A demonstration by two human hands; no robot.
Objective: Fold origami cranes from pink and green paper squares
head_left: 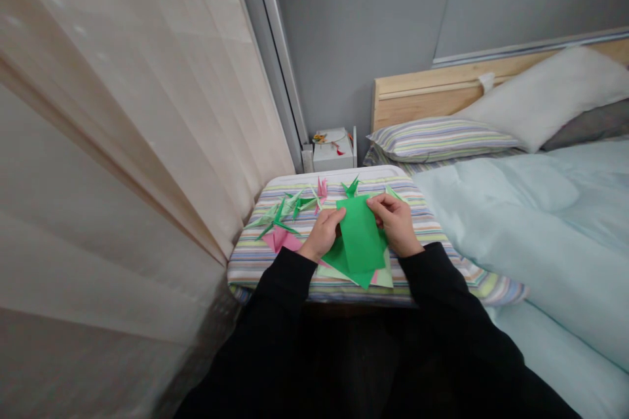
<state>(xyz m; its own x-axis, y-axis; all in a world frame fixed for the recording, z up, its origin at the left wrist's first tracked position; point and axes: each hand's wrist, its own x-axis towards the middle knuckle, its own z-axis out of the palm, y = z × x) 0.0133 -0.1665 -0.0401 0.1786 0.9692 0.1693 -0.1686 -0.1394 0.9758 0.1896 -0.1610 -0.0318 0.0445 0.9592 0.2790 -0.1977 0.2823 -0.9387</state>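
A green sheet of paper (362,236), folded to a rectangle, is held up between my two hands. My left hand (324,230) pinches its upper left corner, and my right hand (394,221) pinches the upper right corner. Beneath it lie more sheets, one green (339,258) and one pale green (385,275), with bits of pink showing. To the left on the striped cloth (285,273) are several folded paper cranes, among them a dark green one (278,225) and a pink piece (282,239). Another green crane (350,188) stands just behind the held sheet.
A small white cabinet (334,156) with a red tassel on top stands behind the table. On the right is a bed with a pale blue quilt (531,203) and a striped pillow (442,137). A beige curtain (147,91) hangs close on the left.
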